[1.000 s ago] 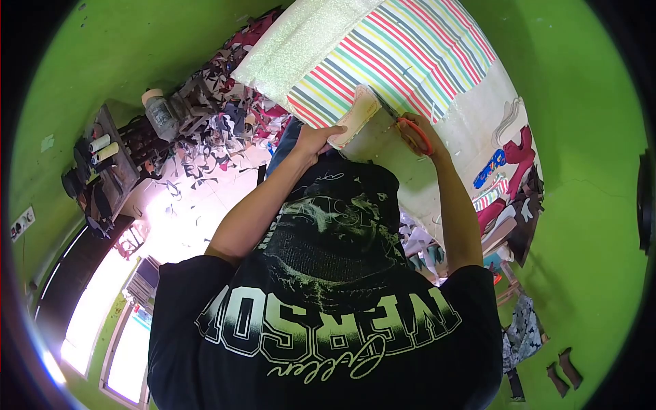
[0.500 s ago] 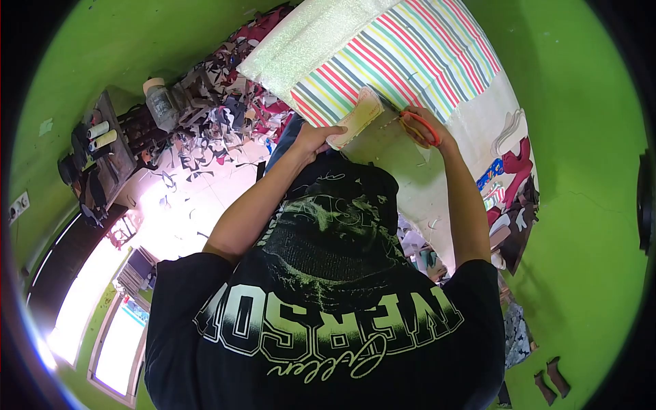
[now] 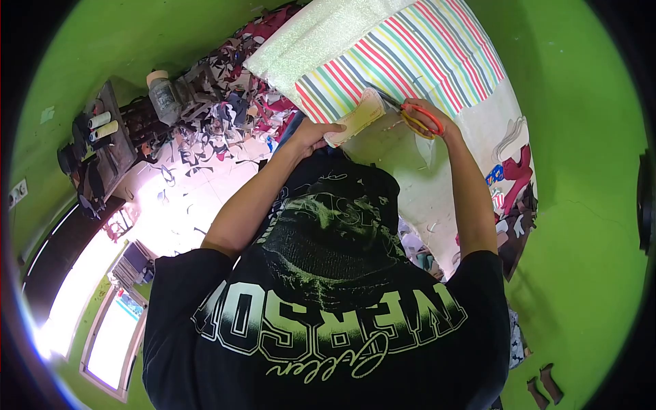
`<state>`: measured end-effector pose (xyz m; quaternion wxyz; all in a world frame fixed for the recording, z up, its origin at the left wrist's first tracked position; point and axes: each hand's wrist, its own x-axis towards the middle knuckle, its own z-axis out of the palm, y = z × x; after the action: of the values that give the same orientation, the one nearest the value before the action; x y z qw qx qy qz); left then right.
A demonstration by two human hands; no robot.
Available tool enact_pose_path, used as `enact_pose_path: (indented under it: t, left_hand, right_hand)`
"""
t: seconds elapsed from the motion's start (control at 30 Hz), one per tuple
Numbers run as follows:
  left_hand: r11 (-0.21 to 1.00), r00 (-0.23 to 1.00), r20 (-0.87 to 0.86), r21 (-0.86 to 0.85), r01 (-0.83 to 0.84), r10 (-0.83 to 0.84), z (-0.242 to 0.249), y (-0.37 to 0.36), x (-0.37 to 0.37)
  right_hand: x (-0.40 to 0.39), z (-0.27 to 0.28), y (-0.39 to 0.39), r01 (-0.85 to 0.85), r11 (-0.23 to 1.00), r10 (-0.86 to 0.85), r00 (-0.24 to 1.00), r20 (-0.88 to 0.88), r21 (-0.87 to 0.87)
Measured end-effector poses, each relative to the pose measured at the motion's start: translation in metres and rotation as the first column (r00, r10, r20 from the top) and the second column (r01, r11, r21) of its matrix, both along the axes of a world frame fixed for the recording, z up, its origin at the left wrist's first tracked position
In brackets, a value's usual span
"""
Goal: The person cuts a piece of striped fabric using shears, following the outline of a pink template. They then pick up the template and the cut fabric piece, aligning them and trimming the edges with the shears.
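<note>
Orange scissors (image 3: 405,111) are shifting slightly outward from the pale piece (image 3: 360,121), right grip (image 3: 445,121) holding their handles; left grip (image 3: 317,135) is pinching that piece, seemingly steadying it, striped cloth (image 3: 410,55) lying just beyond.

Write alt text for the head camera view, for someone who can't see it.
A person's right hand holds orange-handled scissors close to a pale shaped piece gripped in the left hand. Beyond them lies striped fabric.

Striped cloth (image 3: 410,58), heaped scraps (image 3: 229,113) and what seem thread spools (image 3: 100,121) mark a workshop.
</note>
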<state>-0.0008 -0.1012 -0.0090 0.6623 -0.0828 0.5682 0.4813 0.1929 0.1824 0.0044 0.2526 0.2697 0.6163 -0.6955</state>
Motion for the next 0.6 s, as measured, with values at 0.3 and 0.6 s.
enact_pose_path:
  t: [0.3, 0.6]
  left_hand:
    - [0.999, 0.999, 0.001, -0.030, 0.042, -0.042, -0.009, -0.001, 0.003]
    - [0.993, 0.999, 0.011, -0.110, 0.038, -0.037, -0.007, 0.012, 0.030]
  right_hand:
    - [0.016, 0.011, 0.003, -0.008, 0.971, 0.016, 0.999, 0.034, -0.238]
    - [0.102, 0.023, -0.098, 0.316, 0.861, -0.378, 0.922, -0.087, -0.398]
